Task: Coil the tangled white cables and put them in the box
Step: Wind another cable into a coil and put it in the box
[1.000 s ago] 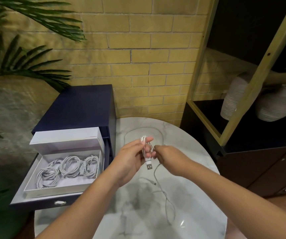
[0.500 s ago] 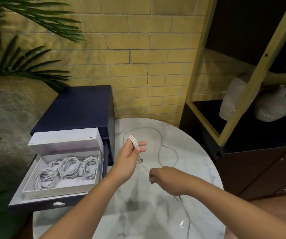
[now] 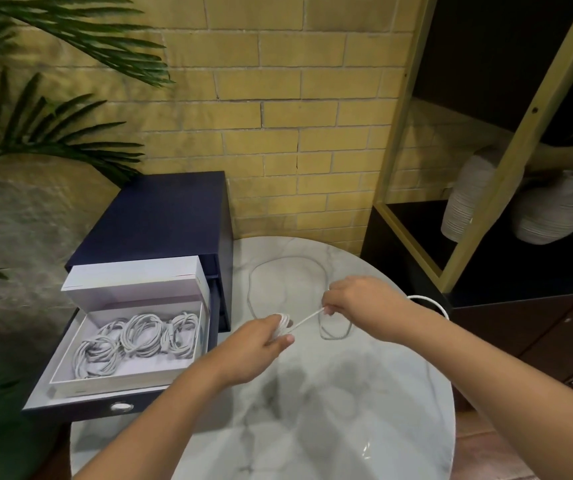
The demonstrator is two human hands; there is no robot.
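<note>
The left hand [image 3: 261, 342] curls around a small coil of the white cable [image 3: 305, 318], wound over its fingers. The right hand [image 3: 357, 299] pinches the same cable a little farther along, and the strand runs taut between them. Both hover over the table [image 3: 330, 420], left of its middle. Thin white slack loops toward the far edge, and one bend arcs over the right edge behind the right wrist. Just off the left edge, the open box [image 3: 112, 384] sits in a pulled-out drawer [image 3: 70, 407], with several coiled cables [image 3: 141, 336] inside
</note>
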